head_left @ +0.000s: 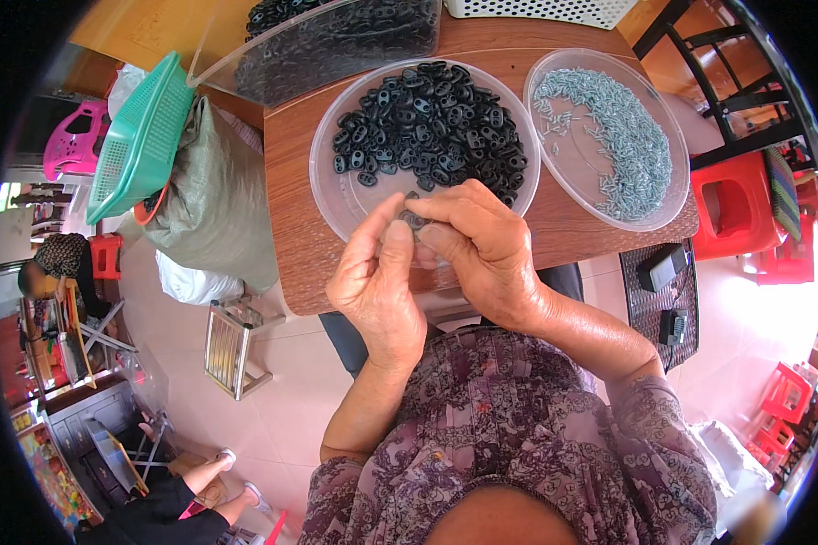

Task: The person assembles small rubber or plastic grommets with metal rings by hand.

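Observation:
My left hand [379, 291] and my right hand [491, 247] meet over the near rim of a round clear tub [323, 182]. Between their fingertips is a small dark two-holed plastic piece [414, 219], pinched from both sides. Fingers cover much of it, so I cannot tell whether a screw is in it. Many similar black two-holed pieces [436, 118] lie heaped in the tub. To its right, a round clear shallow dish [577, 182] holds a curved pile of small silvery screws or pins [632, 150].
A clear bin [336, 54] of black parts stands at the table's [291, 218] far left. Beyond are a white perforated basket [541, 9], a bulging sack [214, 200] with a green basket [141, 141], a metal-framed stool [236, 350] and red stools [736, 209]. Other people are at left.

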A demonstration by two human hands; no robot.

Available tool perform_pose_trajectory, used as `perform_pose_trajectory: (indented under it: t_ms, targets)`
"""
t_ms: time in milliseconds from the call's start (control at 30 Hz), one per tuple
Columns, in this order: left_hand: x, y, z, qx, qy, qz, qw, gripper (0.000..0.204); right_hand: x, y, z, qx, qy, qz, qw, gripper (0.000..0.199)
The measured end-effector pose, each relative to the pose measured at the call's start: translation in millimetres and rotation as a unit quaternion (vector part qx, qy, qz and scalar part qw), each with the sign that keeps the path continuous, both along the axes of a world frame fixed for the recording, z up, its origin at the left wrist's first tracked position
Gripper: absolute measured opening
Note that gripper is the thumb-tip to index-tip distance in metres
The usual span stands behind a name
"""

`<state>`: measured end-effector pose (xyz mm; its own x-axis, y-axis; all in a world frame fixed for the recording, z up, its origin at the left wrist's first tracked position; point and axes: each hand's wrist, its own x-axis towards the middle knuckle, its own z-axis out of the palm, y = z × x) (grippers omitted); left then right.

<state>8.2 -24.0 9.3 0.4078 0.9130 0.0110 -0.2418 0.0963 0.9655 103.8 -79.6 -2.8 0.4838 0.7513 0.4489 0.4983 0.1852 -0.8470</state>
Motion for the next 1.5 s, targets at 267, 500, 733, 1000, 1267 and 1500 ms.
perform_pose_trajectory:
  t_ms: [267,500,733,1000,1267,1500]
  targets:
    - [0,-1,2,-0.023,-0.011,0.003,1.000,0.020,-10,2,1,0.000,0.118,-0.031,0.992,0.020]
    - [-2,1,1,-0.029,-0.005,0.018,0.999,0.021,-4,1,-1,0.036,-0.025,-0.009,0.999,0.027]
    - [-11,7,-3,0.030,-0.006,-0.034,0.999,0.025,-4,-1,-2,0.056,-0.037,-0.019,0.998,0.033]
    - [-17,12,-4,0.088,0.011,-0.083,0.993,0.033,-7,-4,2,0.055,0.008,-0.018,0.998,0.033]
    - [-13,2,-8,0.131,0.024,-0.005,0.991,0.031,-12,-6,3,0.053,0.075,-0.012,0.996,0.033]
    - [-15,-4,-8,0.127,0.007,0.000,0.992,0.032,-16,-8,3,0.061,0.079,-0.004,0.995,0.034]
